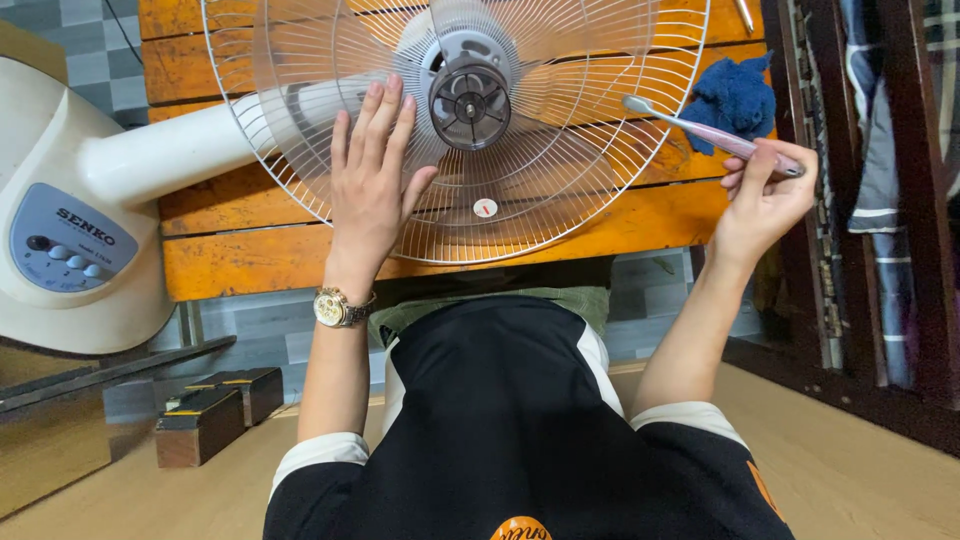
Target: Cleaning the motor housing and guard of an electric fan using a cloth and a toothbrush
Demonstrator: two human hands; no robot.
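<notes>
A white electric fan lies on its side across an orange wooden bench (240, 255). Its round wire guard (560, 190) faces up, with the grey motor hub (470, 100) at the middle and no blades on it. My left hand (372, 180), with a wristwatch, rests flat on the guard just left of the hub, fingers together. My right hand (762, 195) is off the guard's right rim and grips a toothbrush (700, 130). The brush head points left and touches the guard's outer wires.
The fan's white base with a blue-grey button panel (65, 240) sits at the left. A crumpled blue cloth (735, 100) lies on the bench at the right. Dark wooden furniture (850, 200) stands at the right edge. Small wooden blocks (205, 415) sit on the floor.
</notes>
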